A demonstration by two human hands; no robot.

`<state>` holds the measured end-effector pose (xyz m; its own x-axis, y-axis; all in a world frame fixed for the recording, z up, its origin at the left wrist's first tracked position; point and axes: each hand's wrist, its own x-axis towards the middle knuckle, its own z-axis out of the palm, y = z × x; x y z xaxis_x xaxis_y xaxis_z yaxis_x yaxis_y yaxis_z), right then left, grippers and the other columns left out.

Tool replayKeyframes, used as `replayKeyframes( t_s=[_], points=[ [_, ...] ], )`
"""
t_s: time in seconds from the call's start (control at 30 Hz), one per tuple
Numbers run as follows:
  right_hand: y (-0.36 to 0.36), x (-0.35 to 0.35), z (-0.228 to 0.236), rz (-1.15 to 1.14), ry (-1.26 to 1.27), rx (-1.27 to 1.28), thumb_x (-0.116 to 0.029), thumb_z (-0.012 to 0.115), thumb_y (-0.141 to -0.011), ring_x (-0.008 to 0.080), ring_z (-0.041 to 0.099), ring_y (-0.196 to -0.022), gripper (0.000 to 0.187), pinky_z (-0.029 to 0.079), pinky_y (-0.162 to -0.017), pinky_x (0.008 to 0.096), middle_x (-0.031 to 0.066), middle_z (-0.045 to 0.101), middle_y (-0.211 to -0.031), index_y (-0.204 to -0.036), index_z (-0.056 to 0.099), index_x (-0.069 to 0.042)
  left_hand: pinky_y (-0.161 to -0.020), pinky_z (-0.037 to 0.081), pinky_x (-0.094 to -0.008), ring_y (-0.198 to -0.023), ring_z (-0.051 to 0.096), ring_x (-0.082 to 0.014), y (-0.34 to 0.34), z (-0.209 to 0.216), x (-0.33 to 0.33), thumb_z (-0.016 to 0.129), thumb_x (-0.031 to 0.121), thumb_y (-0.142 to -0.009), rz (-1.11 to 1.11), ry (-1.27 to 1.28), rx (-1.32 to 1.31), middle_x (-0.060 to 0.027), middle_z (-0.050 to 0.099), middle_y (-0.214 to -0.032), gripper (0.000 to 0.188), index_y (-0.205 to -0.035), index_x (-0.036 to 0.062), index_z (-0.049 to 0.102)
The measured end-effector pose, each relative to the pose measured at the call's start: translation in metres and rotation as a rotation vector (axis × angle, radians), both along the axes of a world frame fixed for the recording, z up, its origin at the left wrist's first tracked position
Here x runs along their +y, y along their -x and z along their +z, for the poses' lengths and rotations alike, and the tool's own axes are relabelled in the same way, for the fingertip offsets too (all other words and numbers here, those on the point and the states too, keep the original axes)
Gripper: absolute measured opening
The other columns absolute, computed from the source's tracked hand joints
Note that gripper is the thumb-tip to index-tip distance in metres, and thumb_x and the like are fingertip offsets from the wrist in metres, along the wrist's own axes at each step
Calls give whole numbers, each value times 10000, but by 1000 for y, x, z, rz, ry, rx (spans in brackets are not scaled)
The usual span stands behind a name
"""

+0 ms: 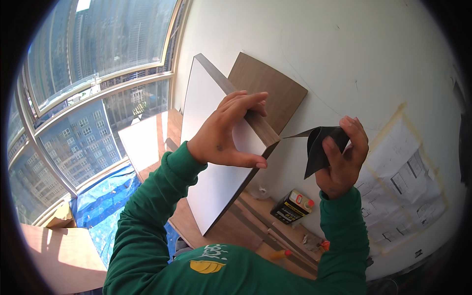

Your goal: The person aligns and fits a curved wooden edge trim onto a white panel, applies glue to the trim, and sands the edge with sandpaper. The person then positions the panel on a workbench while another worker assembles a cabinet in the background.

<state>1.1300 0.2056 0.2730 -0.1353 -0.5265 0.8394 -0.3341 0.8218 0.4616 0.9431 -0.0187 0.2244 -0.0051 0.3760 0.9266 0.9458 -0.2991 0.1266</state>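
A white-faced panel point(211, 123) with a brown wood-grain edge stands tilted in front of me. My left hand point(228, 130) spans its near corner, fingers hooked over the brown edge and thumb along the lower side. My right hand point(344, 157) is closed on a dark, folded sheet, which looks like sandpaper point(317, 150), pinched between thumb and fingers. From the fold, a thin end of it reaches left to the panel's corner; whether it touches there I cannot tell.
A brown board point(270, 83) leans against the white wall behind the panel. Below stands a black and yellow can point(292, 206) near wooden strips. Taped drawings point(403, 177) hang at right. Windows point(98, 88) and a blue sheet point(105, 196) are at left.
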Motion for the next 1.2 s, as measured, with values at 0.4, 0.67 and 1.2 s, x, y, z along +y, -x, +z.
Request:
replayKeyframes(
  t_s=[0.4, 0.67, 1.2],
  points=[
    [0, -2, -4, -58, -72, 11, 37, 707, -644, 371, 507, -1282, 641, 351, -1140, 579, 139, 523, -1371, -1221, 716, -242, -1191, 296, -483, -1206, 620, -294, 1, -1, 0, 929, 602, -607, 26, -6, 20, -138, 676, -1163, 1201, -1512, 6, 411],
    [1, 2, 6, -51, -77, 17, 1, 646, -630, 388, 505, -1293, 645, 354, -1136, 596, 164, 521, -1393, -1237, 713, -207, -1198, 286, -490, -1205, 621, -297, 1, -2, 0, 917, 622, -611, 27, -9, 22, -137, 676, -1159, 1204, -1513, 7, 409],
    [12, -5, 27, 123, 89, -321, 157, 657, -636, 371, 576, -1219, 668, 532, -985, 424, 205, 529, -1373, -1257, 708, -85, -1194, 288, -483, -1196, 628, -288, 2, -2, 2, 920, 627, -603, 25, -17, 21, -137, 675, -1160, 1209, -1511, 6, 417]
  ],
)
